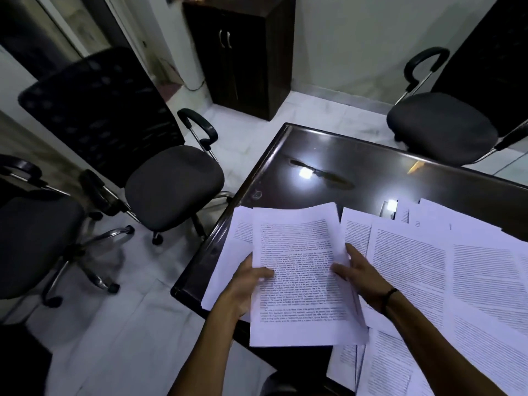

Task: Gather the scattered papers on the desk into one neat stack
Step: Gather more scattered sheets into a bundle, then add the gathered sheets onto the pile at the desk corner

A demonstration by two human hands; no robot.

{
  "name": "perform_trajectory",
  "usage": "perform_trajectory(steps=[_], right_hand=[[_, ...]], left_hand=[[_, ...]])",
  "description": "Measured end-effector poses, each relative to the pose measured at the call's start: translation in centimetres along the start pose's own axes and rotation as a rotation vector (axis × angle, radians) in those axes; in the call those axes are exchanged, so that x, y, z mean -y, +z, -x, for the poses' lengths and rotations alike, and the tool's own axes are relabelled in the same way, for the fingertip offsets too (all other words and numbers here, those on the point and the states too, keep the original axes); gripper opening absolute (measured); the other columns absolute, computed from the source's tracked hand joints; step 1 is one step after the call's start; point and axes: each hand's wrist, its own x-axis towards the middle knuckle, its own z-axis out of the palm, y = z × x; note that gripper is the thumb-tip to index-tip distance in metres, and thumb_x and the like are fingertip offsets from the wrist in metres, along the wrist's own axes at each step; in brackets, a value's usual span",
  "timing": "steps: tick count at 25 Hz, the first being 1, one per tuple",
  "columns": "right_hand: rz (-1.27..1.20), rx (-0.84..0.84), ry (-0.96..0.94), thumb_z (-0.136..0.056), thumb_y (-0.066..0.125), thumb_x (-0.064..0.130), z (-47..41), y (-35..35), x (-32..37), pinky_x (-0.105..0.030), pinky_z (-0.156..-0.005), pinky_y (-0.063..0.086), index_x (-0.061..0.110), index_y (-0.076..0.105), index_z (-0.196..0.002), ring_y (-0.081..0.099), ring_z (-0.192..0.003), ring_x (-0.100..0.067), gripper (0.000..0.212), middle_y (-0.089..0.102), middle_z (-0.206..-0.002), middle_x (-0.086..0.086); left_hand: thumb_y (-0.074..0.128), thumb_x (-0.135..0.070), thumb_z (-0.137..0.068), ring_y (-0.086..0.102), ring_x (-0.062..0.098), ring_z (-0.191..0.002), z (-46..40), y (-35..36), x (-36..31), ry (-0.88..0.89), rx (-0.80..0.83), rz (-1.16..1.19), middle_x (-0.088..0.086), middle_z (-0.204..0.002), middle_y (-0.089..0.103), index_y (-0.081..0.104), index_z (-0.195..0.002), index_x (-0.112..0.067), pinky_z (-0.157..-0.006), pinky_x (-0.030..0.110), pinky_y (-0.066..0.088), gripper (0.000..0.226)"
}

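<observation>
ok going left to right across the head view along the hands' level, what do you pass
left hand → held sheaf of papers → right hand → black wristband → loose papers spread on the desk

White papers (300,270) lined with dense black print are spreading across a glossy dark brown desk (357,167), which is reflecting bright white light patches. Black mesh-backed chairs (120,132) with grey seats and chrome frames are standing on a pale marbled floor (137,324). A black band (389,295) is circling one wrist beside a dark brown cabinet (243,52).
</observation>
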Motion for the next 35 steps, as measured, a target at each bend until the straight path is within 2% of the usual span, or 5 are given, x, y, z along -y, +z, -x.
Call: perform_trajectory(steps=[5,9,16,25,35], right_hand=[[0.163,-0.103,0.029,-0.098,0.049,0.010,-3.2,5.7,0.2,-0.028,-0.083,0.052,0.017,0.040,-0.126,0.058,-0.106,-0.014,0.030,0.056,-0.121,0.002],[0.175,-0.134,0.146,-0.084,0.057,0.024,-5.8,7.9,-1.8,-0.050,-0.085,0.058,0.016,0.056,-0.112,0.066,-0.101,-0.022,0.029,0.066,-0.114,-0.003],[0.216,-0.223,0.266,-0.092,0.059,0.023,-7.6,9.8,-3.6,-0.046,-0.085,0.059,0.014,0.057,-0.101,0.067,-0.095,-0.023,0.013,0.069,-0.108,-0.002],[0.408,-0.371,0.210,-0.089,0.068,0.038,-6.3,7.4,-3.3,-0.028,-0.086,0.051,0.018,0.055,-0.117,0.064,-0.092,-0.018,0.037,0.069,-0.106,-0.001],[0.415,-0.799,0.257,-0.079,0.074,0.042,1.8,-7.1,-7.4,-0.040,-0.091,0.047,0.019,0.058,-0.117,0.052,-0.117,-0.029,0.047,0.054,-0.124,-0.008]], left_hand=[[0.055,0.006,-0.086,0.070,0.021,-0.101,-2.0,-2.2,-1.4,0.084,-0.242,-0.252,-0.002,-0.111,0.074,0.061,-0.124,-0.024,-0.078,0.032,0.055,0.048],[0.062,0.001,-0.076,0.070,0.026,-0.092,-4.1,-6.5,-2.9,0.099,-0.429,-0.456,-0.001,-0.096,0.074,0.067,-0.107,-0.020,-0.072,0.034,0.056,0.038],[0.067,0.000,-0.079,0.070,0.026,-0.090,-6.4,-8.5,-2.4,0.059,-0.411,-0.585,0.001,-0.098,0.073,0.064,-0.111,-0.022,-0.080,0.043,0.059,0.039],[0.076,-0.030,-0.081,0.056,0.038,-0.116,-5.7,-6.0,-1.6,0.184,-0.615,-1.097,0.016,-0.131,0.054,0.051,-0.135,-0.014,-0.091,0.048,0.050,0.061],[0.073,-0.039,-0.087,0.066,0.016,-0.097,-7.0,16.3,2.0,0.307,-0.055,-1.075,0.000,-0.110,0.073,0.068,-0.113,-0.022,-0.083,0.025,0.049,0.031]])
